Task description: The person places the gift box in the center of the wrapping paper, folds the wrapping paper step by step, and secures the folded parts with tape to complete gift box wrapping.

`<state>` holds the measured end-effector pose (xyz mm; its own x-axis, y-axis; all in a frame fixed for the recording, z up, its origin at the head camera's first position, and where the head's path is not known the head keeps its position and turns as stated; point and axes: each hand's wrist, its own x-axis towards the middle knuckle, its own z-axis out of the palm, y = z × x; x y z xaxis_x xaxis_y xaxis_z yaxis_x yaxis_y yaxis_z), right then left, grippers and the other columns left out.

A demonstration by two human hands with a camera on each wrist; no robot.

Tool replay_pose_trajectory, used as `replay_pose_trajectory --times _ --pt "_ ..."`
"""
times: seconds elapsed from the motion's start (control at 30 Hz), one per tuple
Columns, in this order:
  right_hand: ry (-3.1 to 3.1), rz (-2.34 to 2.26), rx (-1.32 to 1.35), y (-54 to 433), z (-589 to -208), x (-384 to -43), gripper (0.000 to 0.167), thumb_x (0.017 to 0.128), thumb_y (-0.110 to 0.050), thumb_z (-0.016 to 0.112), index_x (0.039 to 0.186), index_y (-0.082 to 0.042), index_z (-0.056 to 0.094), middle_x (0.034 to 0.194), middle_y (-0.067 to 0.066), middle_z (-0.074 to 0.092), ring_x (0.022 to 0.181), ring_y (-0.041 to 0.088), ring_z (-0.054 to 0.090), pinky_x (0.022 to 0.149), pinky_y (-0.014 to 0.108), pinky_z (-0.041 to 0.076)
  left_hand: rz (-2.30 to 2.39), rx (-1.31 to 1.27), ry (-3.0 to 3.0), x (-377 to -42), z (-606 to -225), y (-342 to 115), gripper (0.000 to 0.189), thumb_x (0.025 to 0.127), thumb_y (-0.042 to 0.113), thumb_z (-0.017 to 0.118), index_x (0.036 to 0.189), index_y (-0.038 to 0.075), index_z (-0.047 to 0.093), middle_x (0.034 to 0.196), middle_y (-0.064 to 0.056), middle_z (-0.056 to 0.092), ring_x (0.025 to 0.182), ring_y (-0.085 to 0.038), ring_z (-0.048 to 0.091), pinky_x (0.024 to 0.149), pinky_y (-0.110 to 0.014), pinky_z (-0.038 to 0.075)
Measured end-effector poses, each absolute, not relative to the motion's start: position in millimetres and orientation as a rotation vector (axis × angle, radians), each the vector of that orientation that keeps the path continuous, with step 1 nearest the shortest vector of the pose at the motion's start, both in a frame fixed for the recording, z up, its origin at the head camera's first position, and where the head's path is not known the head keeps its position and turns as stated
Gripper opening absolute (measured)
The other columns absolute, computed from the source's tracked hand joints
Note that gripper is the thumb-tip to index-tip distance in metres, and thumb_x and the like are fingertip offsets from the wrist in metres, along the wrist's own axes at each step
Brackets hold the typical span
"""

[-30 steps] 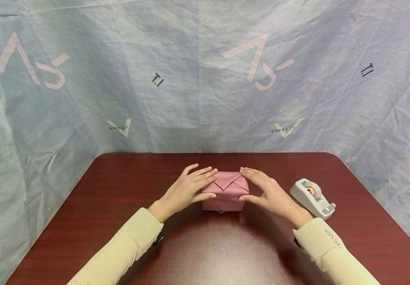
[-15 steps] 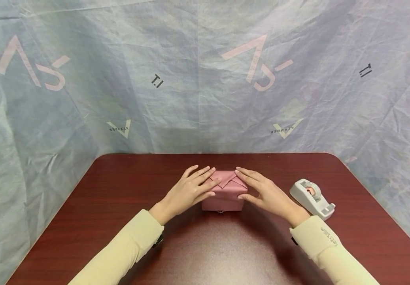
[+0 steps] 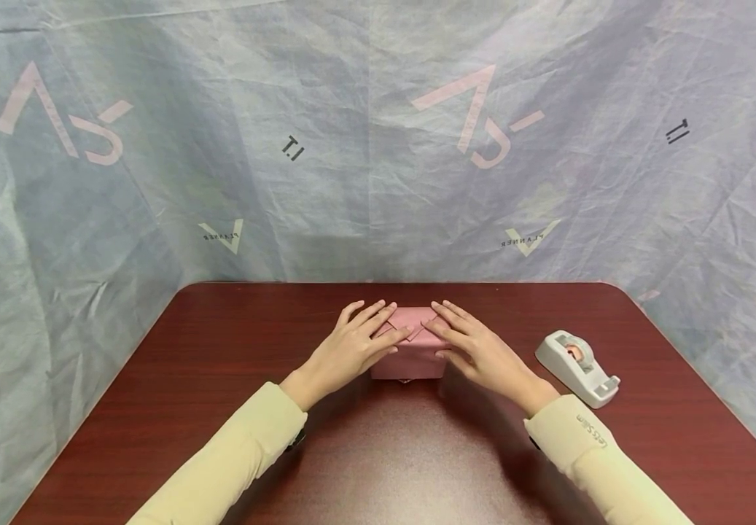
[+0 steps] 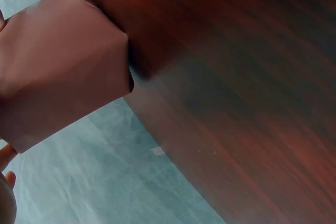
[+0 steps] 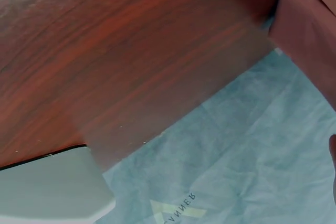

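Observation:
A small box wrapped in pink paper [image 3: 407, 362] sits on the table, its folded pointed flap on top. My left hand [image 3: 343, 351] rests on its left top side with extended fingers, one fingertip on the flap, the thumb by the front edge. On the right top side lies my right hand [image 3: 479, 348], fingers spread and fairly straight, its thumb by the front edge. The left wrist view shows the pink box [image 4: 68, 61] at the left, with fingertips at the frame's edge. Only a corner of the box [image 5: 310, 35] shows in the right wrist view.
A white tape dispenser [image 3: 577, 368] stands to the right of the right forearm. The dark red wooden table [image 3: 253, 313] ends at a grey printed cloth [image 3: 325, 204] behind it.
The box has shifted slightly away from the person. Both hands have moved with it; the right hand has slid inward, and fingers of both hands now lie nearer the flap's point.

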<state>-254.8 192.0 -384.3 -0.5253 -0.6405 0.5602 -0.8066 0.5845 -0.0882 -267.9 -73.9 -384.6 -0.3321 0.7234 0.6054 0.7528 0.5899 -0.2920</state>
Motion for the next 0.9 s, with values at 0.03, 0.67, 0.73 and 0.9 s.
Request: replay_pose_trajectory --times 0.03,0.67,0.73,0.9 --pt "-2.335 0.457 1.162 192 -384 -255 0.052 0.080 -0.017 0.069 0.130 -0.016 0.053 0.142 0.008 0.042 0.133 0.029 0.035 0.109 0.034 0.027 -0.049 -1.167 -2.103 -267 -384 -74 0.039 0.087 0.029 0.061 0.125 0.031 0.056 0.130 -0.011 0.054 0.121 -0.028 0.050 0.103 -0.048 0.028" --pt "-2.354 0.364 1.168 194 -375 -250 0.059 0.078 -0.022 0.071 0.132 -0.010 0.049 0.138 0.009 0.046 0.129 0.029 0.041 0.112 0.032 0.019 -0.256 -1.211 -2.245 -268 -385 -82 0.043 0.089 0.036 0.056 0.129 0.018 0.054 0.136 -0.002 0.049 0.129 -0.021 0.042 0.106 -0.046 0.024" --pt "-2.386 0.380 1.149 197 -373 -248 0.063 0.079 -0.026 0.070 0.134 -0.008 0.047 0.140 0.009 0.044 0.130 0.028 0.039 0.112 0.032 0.020 -0.259 -1.205 -2.248 -268 -384 -81 0.044 0.089 0.036 0.056 0.129 0.019 0.054 0.136 -0.001 0.049 0.129 -0.021 0.043 0.107 -0.046 0.024" --pt "-2.430 0.396 1.061 212 -368 -243 0.065 0.079 -0.033 0.069 0.133 -0.006 0.046 0.138 0.010 0.046 0.131 0.027 0.038 0.108 0.037 0.025 -0.256 -1.188 -2.241 -269 -386 -80 0.046 0.089 0.038 0.056 0.130 0.017 0.053 0.135 -0.001 0.051 0.128 -0.021 0.044 0.106 -0.045 0.023"
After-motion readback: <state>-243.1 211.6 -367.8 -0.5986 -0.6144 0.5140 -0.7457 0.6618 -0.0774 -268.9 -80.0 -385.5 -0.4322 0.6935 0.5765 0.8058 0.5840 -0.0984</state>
